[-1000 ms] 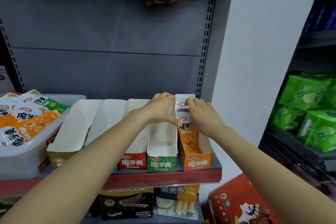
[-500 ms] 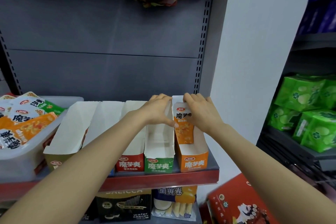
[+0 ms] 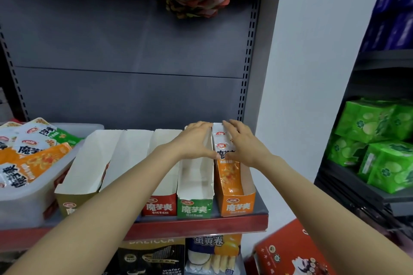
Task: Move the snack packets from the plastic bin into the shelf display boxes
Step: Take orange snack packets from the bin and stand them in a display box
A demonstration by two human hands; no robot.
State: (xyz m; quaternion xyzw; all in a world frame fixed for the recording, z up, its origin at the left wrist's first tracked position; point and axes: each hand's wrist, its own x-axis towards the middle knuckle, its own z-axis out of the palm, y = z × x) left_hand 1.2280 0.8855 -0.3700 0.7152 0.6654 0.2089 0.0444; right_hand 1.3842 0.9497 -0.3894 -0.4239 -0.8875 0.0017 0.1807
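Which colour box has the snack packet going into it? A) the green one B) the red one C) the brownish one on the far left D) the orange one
D: the orange-and-white snack packet lies inside the orange box at the right end of the row, with the right hand resting on it; the green box beside it shows only its white inside.

Both forearms bare, no sleeves visible; left hand point(image 3: 194, 140), right hand point(image 3: 242, 143) seemingly without rings.
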